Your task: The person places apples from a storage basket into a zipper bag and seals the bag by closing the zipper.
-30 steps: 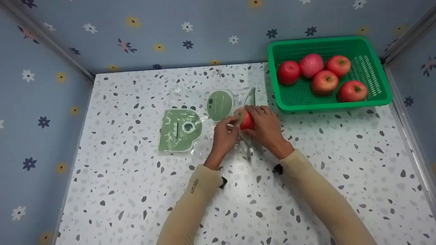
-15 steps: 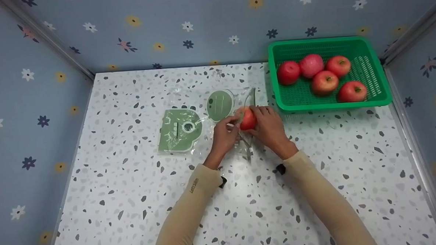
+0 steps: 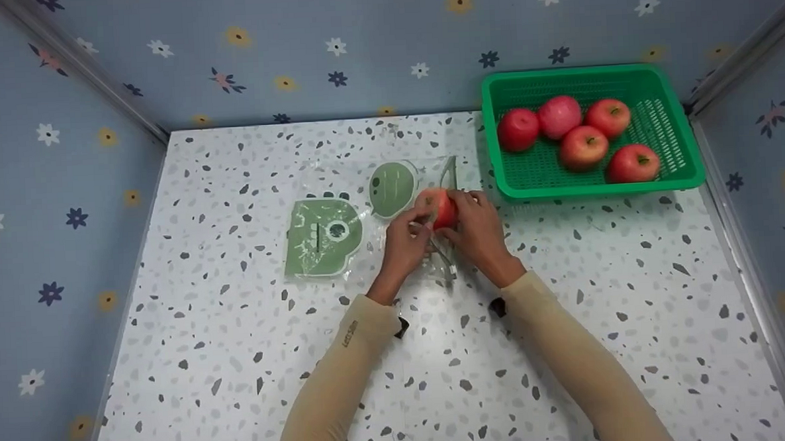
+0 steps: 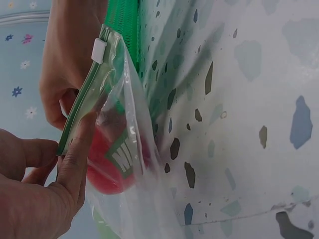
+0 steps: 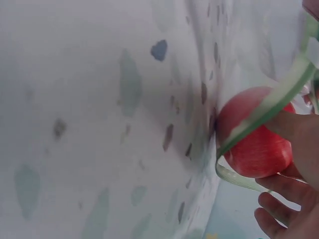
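Note:
A clear slider zip bag (image 3: 328, 256) with green dinosaur print lies on the table, its mouth to the right. My left hand (image 3: 403, 246) pinches the bag's green zip edge (image 4: 82, 97) between thumb and fingers. With my right hand (image 3: 482, 233) I hold a red apple (image 3: 446, 213) at the mouth. In the right wrist view the zip strip (image 5: 279, 102) crosses in front of the apple (image 5: 261, 154), so it sits partly inside. Through the plastic, the left wrist view shows its red side. A white slider (image 4: 99, 51) sits near one end of the zip.
A green plastic basket (image 3: 600, 190) with several red apples (image 3: 583, 148) stands at the back right of the speckled table (image 3: 239, 360). Flowered panels (image 3: 385, 48) enclose the back and both sides.
The apple has moved a little left, further into the bag's mouth. My right hand drew back slightly, then came left again. My left hand keeps its pinch on the zip edge.

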The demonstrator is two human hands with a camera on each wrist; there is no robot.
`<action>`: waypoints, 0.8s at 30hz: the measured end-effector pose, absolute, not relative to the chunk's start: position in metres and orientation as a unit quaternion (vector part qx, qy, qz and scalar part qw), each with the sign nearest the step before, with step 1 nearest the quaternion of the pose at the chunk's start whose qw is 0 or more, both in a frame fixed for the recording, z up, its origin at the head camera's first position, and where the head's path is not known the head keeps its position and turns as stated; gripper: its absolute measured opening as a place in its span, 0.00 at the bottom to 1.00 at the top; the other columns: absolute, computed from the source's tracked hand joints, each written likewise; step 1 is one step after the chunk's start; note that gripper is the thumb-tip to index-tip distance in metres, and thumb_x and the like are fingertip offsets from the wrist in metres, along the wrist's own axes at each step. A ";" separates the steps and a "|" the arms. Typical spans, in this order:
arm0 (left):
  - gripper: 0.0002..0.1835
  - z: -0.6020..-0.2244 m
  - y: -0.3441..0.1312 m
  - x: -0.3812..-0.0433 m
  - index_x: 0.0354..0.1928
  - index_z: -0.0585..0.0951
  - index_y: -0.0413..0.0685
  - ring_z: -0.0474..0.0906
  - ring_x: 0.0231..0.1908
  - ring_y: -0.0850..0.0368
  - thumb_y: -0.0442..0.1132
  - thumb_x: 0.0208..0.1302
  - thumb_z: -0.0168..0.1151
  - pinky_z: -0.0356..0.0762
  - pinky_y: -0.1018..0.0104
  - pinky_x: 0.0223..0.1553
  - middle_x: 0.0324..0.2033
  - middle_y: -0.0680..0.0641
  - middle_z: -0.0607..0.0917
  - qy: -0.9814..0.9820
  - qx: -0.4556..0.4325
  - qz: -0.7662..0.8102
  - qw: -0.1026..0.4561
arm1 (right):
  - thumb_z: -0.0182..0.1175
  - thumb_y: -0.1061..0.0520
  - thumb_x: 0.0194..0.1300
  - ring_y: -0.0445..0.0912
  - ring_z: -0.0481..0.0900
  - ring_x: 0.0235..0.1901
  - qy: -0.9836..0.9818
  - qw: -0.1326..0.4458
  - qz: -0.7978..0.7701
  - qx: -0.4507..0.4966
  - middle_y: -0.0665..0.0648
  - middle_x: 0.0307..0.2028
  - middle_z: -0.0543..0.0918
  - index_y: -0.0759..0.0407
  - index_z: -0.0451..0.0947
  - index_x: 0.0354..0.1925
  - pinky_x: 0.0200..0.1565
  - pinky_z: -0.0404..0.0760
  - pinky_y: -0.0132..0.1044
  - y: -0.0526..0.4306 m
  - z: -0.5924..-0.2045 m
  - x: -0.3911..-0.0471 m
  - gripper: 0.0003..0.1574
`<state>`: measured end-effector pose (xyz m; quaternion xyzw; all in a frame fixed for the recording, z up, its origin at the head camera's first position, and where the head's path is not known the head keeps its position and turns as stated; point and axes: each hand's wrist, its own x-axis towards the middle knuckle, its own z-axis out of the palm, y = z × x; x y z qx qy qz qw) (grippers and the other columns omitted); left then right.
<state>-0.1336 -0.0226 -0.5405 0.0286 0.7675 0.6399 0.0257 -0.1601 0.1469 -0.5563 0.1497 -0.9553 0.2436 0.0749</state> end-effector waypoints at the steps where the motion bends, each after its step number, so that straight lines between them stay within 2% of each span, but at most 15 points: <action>1: 0.17 -0.541 -0.023 -0.134 0.60 0.84 0.35 0.85 0.40 0.41 0.26 0.73 0.58 0.84 0.70 0.29 0.47 0.35 0.85 0.768 0.032 0.639 0.024 | 0.81 0.53 0.59 0.60 0.75 0.60 -0.955 0.076 0.245 0.147 0.65 0.59 0.85 0.65 0.73 0.69 0.63 0.77 0.54 0.146 -0.557 -0.160 0.45; 8: 0.17 -0.542 -0.023 -0.134 0.60 0.84 0.35 0.84 0.38 0.48 0.25 0.72 0.58 0.82 0.72 0.31 0.47 0.36 0.86 0.772 0.033 0.635 0.021 | 0.80 0.51 0.60 0.61 0.74 0.62 -0.963 0.059 0.221 0.139 0.66 0.60 0.83 0.65 0.72 0.71 0.65 0.75 0.54 0.151 -0.555 -0.162 0.47; 16: 0.15 -0.542 -0.023 -0.133 0.57 0.83 0.30 0.85 0.38 0.44 0.25 0.72 0.58 0.85 0.70 0.30 0.46 0.34 0.84 0.766 0.032 0.642 0.024 | 0.82 0.51 0.58 0.60 0.76 0.60 -0.968 0.066 0.209 0.125 0.65 0.56 0.86 0.64 0.74 0.69 0.62 0.78 0.54 0.151 -0.558 -0.162 0.46; 24: 0.16 -0.541 -0.022 -0.133 0.59 0.84 0.31 0.83 0.34 0.51 0.25 0.72 0.58 0.84 0.71 0.28 0.46 0.35 0.84 0.768 0.030 0.639 0.027 | 0.82 0.51 0.56 0.61 0.77 0.59 -0.964 0.088 0.214 0.127 0.65 0.54 0.86 0.65 0.76 0.66 0.62 0.78 0.55 0.143 -0.565 -0.164 0.45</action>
